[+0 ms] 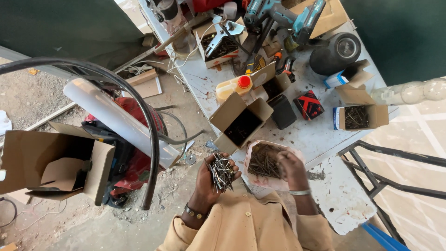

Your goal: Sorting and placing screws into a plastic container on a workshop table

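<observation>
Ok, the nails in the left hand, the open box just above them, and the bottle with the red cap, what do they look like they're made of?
Nails in the left hand: apparently bare steel, grey with thin glinting shanks. Open box: brown cardboard, matte, with folded flaps. Bottle: likely plastic, yellowish and slightly translucent, with a glossy red cap. The right hand reaches into a pale bag of darker nails, probably thin plastic.

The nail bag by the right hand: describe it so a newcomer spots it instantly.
Start at the white worktable and follow it to its near edge. There the right hand reaches into a pale plastic bag of dark nails; its neighbours are all cardboard boxes.
</observation>
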